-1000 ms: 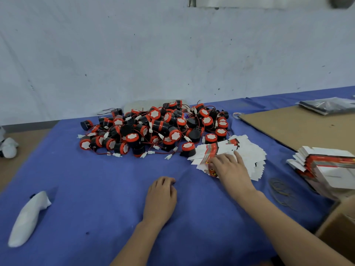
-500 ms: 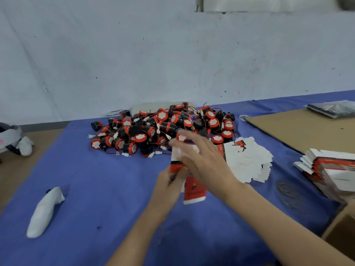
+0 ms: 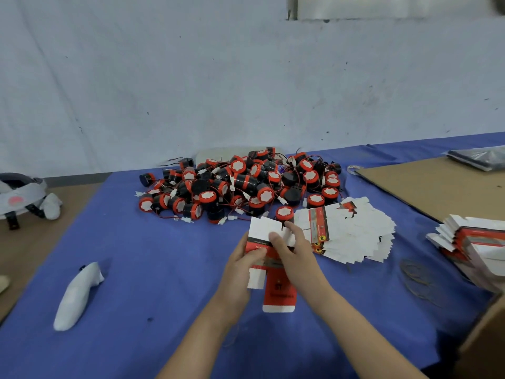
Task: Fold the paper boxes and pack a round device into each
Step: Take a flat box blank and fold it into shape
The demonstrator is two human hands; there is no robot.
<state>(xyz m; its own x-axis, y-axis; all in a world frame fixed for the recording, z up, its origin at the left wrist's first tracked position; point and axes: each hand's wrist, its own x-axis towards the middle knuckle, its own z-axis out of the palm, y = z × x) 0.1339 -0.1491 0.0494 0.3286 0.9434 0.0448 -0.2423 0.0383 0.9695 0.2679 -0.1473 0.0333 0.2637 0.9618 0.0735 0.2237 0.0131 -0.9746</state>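
Observation:
A flat red-and-white paper box (image 3: 277,291) is held between both hands above the blue cloth. My left hand (image 3: 243,266) grips its left edge, thumb on the red band. My right hand (image 3: 295,253) pinches it from the right, thumb on the white upper flap. Beyond the hands lies a heap of round black-and-red devices (image 3: 240,184) with thin wires and white plugs. A fanned pile of flat boxes (image 3: 352,233) lies just right of the hands.
A second stack of flat boxes (image 3: 475,244) sits at the right edge, beside a brown cardboard sheet (image 3: 437,184) and a carton corner (image 3: 486,340). Rubber bands (image 3: 418,277) lie on the blue cloth (image 3: 153,269). A white controller (image 3: 76,294) rests at left, a headset (image 3: 21,195) beyond.
My right hand lifted one flat box off the fanned pile and brought it to the middle. My left hand rose from the cloth and took hold of the box too.

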